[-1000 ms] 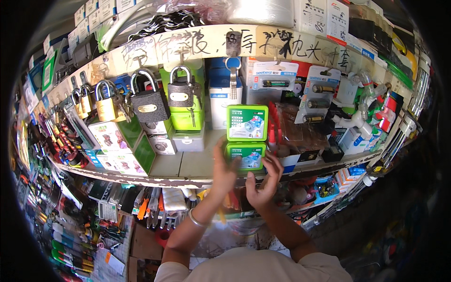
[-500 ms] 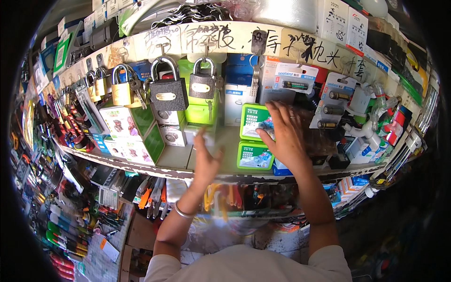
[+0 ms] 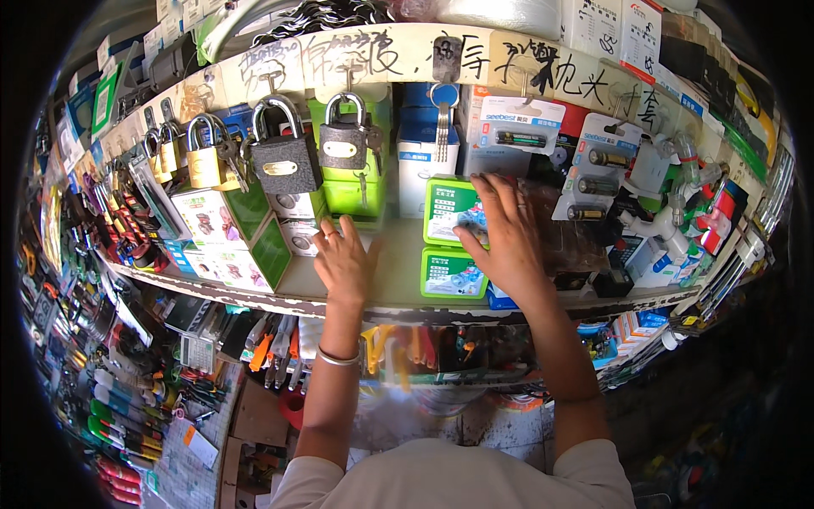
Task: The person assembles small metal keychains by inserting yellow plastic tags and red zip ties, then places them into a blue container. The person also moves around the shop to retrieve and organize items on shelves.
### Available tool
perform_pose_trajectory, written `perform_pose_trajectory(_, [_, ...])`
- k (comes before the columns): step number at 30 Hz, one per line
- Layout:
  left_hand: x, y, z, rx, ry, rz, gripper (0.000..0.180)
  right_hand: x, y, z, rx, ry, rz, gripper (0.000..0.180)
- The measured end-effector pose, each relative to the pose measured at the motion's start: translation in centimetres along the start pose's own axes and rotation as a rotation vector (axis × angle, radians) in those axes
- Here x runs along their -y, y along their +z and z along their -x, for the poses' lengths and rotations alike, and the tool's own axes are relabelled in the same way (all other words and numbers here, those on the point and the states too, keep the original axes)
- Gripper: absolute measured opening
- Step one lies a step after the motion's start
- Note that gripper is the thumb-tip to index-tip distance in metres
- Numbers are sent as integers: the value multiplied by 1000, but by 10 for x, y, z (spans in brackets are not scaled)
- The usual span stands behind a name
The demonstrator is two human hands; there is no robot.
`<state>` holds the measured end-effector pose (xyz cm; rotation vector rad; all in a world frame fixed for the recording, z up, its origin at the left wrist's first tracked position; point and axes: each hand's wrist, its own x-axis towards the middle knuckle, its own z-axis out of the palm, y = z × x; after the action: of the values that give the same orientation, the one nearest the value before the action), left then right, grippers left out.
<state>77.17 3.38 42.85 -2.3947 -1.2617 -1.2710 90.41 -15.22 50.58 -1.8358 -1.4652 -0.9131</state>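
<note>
Right hand [image 3: 500, 242] lies flat, fingers spread, on the upper green box [image 3: 454, 212] stacked over a second green box [image 3: 454, 276] at the shelf [image 3: 381, 288] edge, left hand [image 3: 343, 259] open beside them, nothing gripped; I judge the stack is placed, only squaring left.

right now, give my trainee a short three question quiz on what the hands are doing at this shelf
1. True or false: the right hand lies on the upper green box.
2. Which hand wears a bracelet?
3. The left hand is: A) gripping a padlock, B) open over the shelf, C) holding a battery pack.

Key: 1 true; 2 the left; 3 B.
</note>
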Motion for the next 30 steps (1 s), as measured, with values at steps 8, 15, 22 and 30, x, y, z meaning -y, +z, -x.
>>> perform_pose_trajectory(8, [-8, -4, -18, -328, 72, 480, 73, -2, 4, 7, -19, 16, -42, 61])
perform_pose_trajectory(15, [-19, 27, -47, -389, 26, 539, 97, -1, 3, 9, -60, -6, -91, 62])
perform_pose_trajectory(22, [-21, 36, -55, -485, -31, 397, 94, -2, 3, 8, -78, -18, -128, 61])
perform_pose_trajectory(30, [-35, 11, 3, -100, 82, 1056, 76, -15, -9, -2, 41, 106, -488, 55])
